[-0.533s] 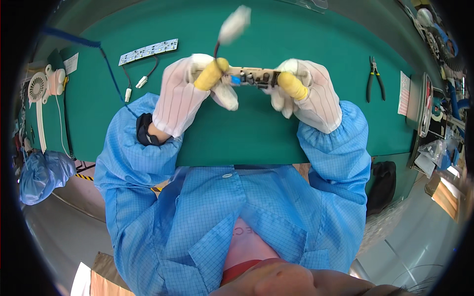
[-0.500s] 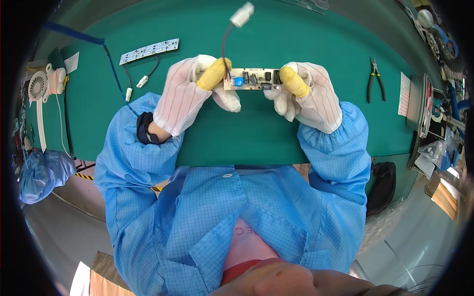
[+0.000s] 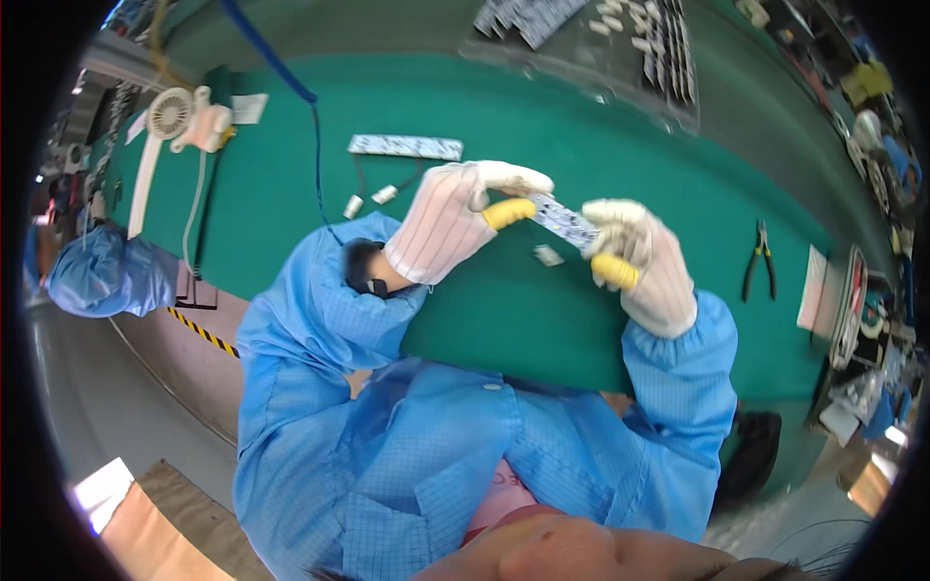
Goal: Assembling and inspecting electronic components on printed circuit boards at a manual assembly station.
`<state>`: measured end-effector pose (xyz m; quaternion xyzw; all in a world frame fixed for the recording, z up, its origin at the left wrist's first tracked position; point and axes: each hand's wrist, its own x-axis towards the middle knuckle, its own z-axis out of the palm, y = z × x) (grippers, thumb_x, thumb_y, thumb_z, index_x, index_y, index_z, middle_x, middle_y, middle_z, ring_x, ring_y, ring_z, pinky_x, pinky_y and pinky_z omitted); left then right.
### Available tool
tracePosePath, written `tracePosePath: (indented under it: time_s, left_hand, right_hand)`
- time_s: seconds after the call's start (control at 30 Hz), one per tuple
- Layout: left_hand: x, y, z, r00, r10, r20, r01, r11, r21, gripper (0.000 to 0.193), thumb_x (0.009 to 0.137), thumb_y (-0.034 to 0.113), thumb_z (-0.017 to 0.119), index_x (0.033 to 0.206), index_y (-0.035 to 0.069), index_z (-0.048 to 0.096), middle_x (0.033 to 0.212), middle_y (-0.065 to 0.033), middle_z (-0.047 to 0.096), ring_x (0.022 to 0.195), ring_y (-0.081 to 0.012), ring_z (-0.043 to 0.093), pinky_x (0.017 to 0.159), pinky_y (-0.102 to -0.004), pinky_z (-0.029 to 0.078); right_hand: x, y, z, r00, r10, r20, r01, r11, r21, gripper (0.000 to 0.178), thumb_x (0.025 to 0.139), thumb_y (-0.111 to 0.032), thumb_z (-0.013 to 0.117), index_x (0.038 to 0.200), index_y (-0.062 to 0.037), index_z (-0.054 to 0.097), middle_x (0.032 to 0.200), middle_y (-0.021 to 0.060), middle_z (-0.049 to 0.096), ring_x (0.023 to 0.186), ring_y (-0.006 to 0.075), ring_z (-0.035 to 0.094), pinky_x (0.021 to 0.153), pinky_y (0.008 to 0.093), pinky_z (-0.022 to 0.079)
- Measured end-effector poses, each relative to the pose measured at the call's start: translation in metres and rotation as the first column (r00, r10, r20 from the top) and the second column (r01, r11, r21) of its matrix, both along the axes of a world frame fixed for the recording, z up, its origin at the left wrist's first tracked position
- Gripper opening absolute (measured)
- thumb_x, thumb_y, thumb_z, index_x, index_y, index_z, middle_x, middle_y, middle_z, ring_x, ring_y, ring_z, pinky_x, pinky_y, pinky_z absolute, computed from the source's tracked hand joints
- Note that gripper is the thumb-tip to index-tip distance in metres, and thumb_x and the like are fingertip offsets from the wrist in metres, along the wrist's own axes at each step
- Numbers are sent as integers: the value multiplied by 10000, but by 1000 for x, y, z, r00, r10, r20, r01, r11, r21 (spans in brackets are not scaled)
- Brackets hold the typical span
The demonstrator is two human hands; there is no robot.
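Observation:
Between my hands is a small circuit board [image 3: 564, 222], its white, dotted face showing and its long side slanting down to the right. My left hand [image 3: 463, 215], in a striped white glove with a yellow thumb cover, pinches the board's left end. At its right end my right hand [image 3: 647, 263], gloved alike, grips it between thumb and fingers. A white plug connector [image 3: 548, 255] shows just below the board; its wire is hidden. Beyond my left hand a longer white LED board [image 3: 405, 147] lies on the green mat [image 3: 504, 310], with two wired white connectors [image 3: 385, 194].
A clear tray [image 3: 581, 85] with boards and white connectors stands at the far side. Pliers [image 3: 759, 259] with dark handles lie at right. A small fan [image 3: 172, 114] stands at left, near a hanging blue coiled cord [image 3: 316, 145]. Another person's blue sleeve [image 3: 114, 271] is farther left.
The board has been turned over: its component side with the blue part faced me, and now its white face shows. The view has swung, bringing the far tray in.

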<state>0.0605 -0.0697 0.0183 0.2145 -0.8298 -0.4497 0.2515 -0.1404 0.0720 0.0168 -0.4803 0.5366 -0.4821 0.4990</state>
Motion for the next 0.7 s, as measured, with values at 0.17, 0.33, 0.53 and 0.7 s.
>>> tracePosePath:
  time_s: [0.17,0.33,0.53,0.7]
  left_hand:
    - [63,-79,3,882,454,127,-442,890,-116,191,838,77,652,1018,21,683,927,-120,706,802,-144,678,720,-255,532]
    - [97,-108,-23,861,476,182,-368,828,-424,201,836,95,641,1034,117,667,1115,-97,630,1071,-269,583,908,-324,468]
    - [83,-104,7,944,310,113,-212,831,-514,290,828,66,641,1113,110,616,1199,-102,603,1106,-280,572,930,-351,463]
    - [42,-89,44,981,88,175,6,880,-474,274,777,101,696,1046,100,642,1089,-109,640,1008,-302,601,850,-366,492]
  right_hand:
    - [2,2,-5,999,-3,48,1,1000,27,386,864,-205,676,1182,-37,537,844,30,602,647,76,525,569,194,423]
    - [5,1,0,998,18,57,-24,994,110,312,883,-160,638,1158,-41,554,846,56,619,653,82,539,565,203,434]
    - [3,3,5,998,30,-59,-22,990,139,302,888,-160,632,1164,-65,557,845,61,627,687,101,567,594,229,466]
    - [1,-9,1,948,-87,-305,54,992,-115,575,812,-285,734,1281,-57,494,975,98,629,868,205,616,799,341,506]
